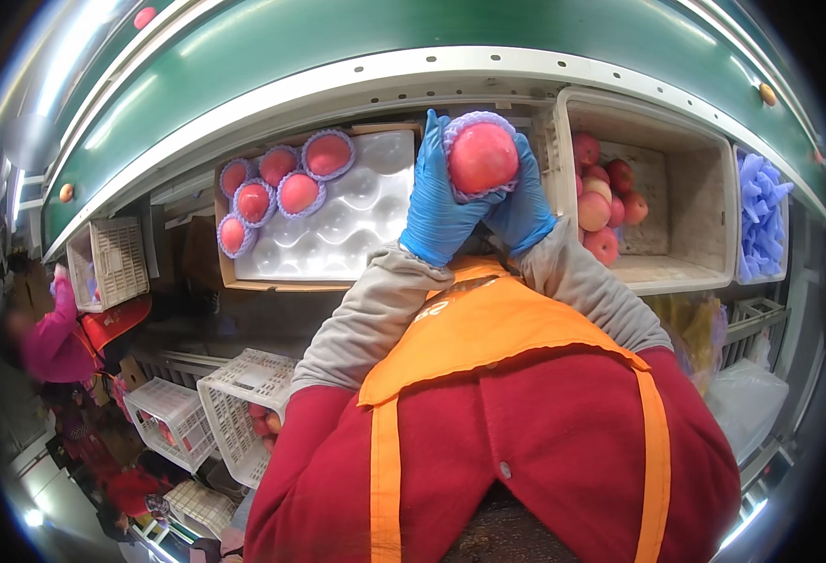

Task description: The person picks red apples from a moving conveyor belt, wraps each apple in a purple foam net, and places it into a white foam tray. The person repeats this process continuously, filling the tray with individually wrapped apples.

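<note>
Between my two blue-gloved hands I hold up a red apple (483, 158) with a purple foam net around its side. My left hand (438, 202) wraps its left and underside, the thumb side pointing up. My right hand (524, 202) closes on it from the right. Just left of my hands lies a cardboard box (222, 239) with a white moulded tray (361, 202) in it. Several netted apples (253, 200) fill the left part of that tray. On the right stands a plastic crate (652, 267) with several bare apples (599, 208) along its left side.
A blue bin of purple foam nets (760, 211) stands right of the crate. Beyond runs a green conveyor (357, 30) behind a white metal rail (404, 66). White crates (244, 375) sit behind me at left. Another person (52, 328) works at far left.
</note>
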`<control>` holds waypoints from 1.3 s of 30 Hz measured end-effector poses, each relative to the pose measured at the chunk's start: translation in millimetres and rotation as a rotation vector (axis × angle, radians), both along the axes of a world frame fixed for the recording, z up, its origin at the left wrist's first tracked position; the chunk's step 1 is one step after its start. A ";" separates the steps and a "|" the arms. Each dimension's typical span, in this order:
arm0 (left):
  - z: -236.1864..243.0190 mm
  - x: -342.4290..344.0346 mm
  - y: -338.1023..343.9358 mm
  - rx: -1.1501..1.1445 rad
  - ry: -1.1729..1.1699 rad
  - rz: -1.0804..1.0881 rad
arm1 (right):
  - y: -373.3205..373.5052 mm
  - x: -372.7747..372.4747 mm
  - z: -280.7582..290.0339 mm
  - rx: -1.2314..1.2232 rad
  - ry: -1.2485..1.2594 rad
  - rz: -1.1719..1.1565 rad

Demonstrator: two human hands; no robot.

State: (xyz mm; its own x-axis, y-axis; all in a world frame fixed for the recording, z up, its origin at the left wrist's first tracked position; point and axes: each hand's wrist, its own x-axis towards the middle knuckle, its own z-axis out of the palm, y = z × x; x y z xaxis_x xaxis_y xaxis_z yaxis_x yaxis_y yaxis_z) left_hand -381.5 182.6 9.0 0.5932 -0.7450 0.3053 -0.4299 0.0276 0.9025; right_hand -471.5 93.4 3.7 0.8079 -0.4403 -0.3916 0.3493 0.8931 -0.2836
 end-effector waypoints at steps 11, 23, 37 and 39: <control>8.6 28.2 33.2 -0.135 0.346 -0.215 | 3.2 8.3 0.5 -0.054 0.020 0.233; -21.1 49.8 88.8 -0.190 0.492 -0.033 | 43.3 42.1 -4.0 -0.045 -0.026 0.475; -49.2 113.7 246.4 0.270 0.049 0.331 | 124.5 136.4 -55.1 -0.526 0.421 0.924; -66.9 145.4 283.1 0.358 -0.008 0.403 | 134.2 154.7 -60.4 -0.718 0.469 0.932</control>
